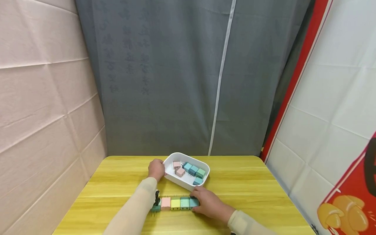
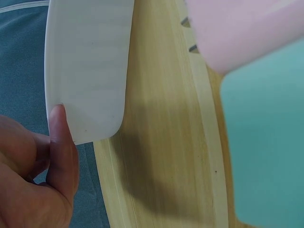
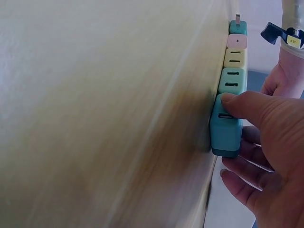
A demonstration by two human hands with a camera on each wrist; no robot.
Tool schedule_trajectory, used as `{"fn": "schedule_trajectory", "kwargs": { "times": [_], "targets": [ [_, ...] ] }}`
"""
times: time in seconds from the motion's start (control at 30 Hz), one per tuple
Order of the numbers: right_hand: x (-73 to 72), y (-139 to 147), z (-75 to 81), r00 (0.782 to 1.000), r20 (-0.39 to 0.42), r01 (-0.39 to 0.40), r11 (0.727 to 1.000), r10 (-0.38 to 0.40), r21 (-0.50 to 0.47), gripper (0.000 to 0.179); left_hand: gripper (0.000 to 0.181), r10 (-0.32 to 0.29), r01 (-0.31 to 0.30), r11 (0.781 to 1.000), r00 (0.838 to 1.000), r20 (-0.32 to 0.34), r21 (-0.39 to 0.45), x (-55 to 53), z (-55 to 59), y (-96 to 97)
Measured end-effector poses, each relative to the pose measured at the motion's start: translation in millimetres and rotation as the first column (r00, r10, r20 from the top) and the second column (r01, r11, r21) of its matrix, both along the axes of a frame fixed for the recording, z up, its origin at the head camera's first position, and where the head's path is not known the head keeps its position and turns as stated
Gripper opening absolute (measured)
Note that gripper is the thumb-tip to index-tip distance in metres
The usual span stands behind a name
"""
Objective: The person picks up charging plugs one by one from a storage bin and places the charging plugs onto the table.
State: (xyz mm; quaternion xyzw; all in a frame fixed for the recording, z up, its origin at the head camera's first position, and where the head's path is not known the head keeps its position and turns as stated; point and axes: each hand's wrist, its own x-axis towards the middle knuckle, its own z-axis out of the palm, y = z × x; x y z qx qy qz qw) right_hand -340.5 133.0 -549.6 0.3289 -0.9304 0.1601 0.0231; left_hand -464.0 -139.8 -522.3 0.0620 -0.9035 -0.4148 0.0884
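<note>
My left hand point(image 1: 156, 169) pinches the left end of a white plastic bin point(image 2: 90, 66), its thumb on the outer wall. Inside the bin lie several pastel plug chargers, among them a pink charger point(image 1: 180, 172) and a green charger point(image 1: 200, 173). In front of the bin, several chargers stand side by side in a row: a pink charger point(image 1: 165, 203), a yellow charger point(image 1: 175, 204), a mint charger point(image 1: 184, 204) and others. My right hand point(image 1: 212, 203) grips the blue-teal charger point(image 3: 226, 130) at the row's right end, thumb and fingers on opposite sides. My left forearm partly covers the leftmost green charger point(image 1: 156, 208).
The wooden table point(image 1: 249, 182) ends at a grey curtain point(image 1: 164, 81) behind. A pale cloth wall point(image 1: 44, 114) stands to the left, a white and red printed panel point(image 1: 329, 107) to the right. A black wrist strap point(image 3: 275, 33) is on the left forearm.
</note>
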Motion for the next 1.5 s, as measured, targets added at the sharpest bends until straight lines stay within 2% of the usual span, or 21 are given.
{"fn": "schedule_trajectory", "kwargs": {
  "times": [0.17, 0.27, 0.43, 0.6, 0.8, 0.9, 1.0, 1.1, 1.3, 1.5],
  "targets": [
    [1.6, -0.2, 0.2, 1.000, -0.008, 0.014, 1.000, -0.014, 0.003, 0.057, 0.030, 0.000, 0.000, 1.000, 1.000, -0.015, -0.011, -0.3, -1.4, 0.3],
    [3.3, 0.2, 2.4, 0.999, -0.030, 0.026, 0.999, -0.027, -0.027, 0.058, 0.031, -0.003, 0.002, 1.000, 1.000, -0.008, -0.009, -0.4, -1.5, 0.4],
    [1.6, 3.0, 12.5, 0.994, -0.095, 0.033, 0.989, -0.047, -0.147, 0.038, 0.032, 0.000, 0.000, 1.000, 1.000, 0.010, 0.008, 1.1, 0.4, 0.8],
    [-11.9, 8.6, 23.7, 0.991, -0.063, 0.103, 0.974, -0.118, -0.204, 0.022, 0.032, -0.004, 0.004, 1.000, 1.000, 0.015, 0.008, 4.1, 3.3, 1.6],
    [-37.5, 16.3, 39.0, 0.980, 0.004, 0.194, 0.956, -0.198, -0.221, 0.022, 0.031, -0.003, 0.003, 1.000, 1.000, 0.011, 0.003, 4.6, 3.6, 1.3],
    [-52.1, 18.6, 44.8, 0.977, 0.036, 0.212, 0.962, -0.209, -0.173, 0.026, 0.031, -0.006, 0.006, 1.000, 1.000, 0.010, 0.011, 3.1, 2.6, 0.3],
    [-64.8, 16.9, 48.2, 0.975, 0.043, 0.221, 0.972, -0.219, -0.080, 0.032, 0.031, -0.008, 0.008, 1.000, 1.000, 0.002, 0.005, 2.6, 2.4, 0.0],
    [-73.4, 10.7, 51.9, 0.968, 0.065, 0.242, 0.970, -0.242, 0.020, 0.037, 0.030, -0.007, 0.007, 1.000, 1.000, -0.003, -0.008, 2.8, 3.1, 0.2],
    [-80.1, -5.5, 57.0, 0.958, 0.124, 0.241, 0.961, -0.258, 0.138, 0.030, 0.031, 0.002, -0.003, 1.000, 1.000, 0.012, 0.015, 2.2, 2.9, 0.1],
    [-83.1, -17.4, 55.3, 0.953, 0.096, 0.260, 0.939, -0.287, 0.224, 0.032, 0.031, -0.002, 0.002, 1.000, 1.000, 0.011, 0.020, 0.3, 0.4, -0.8]
  ]
}}
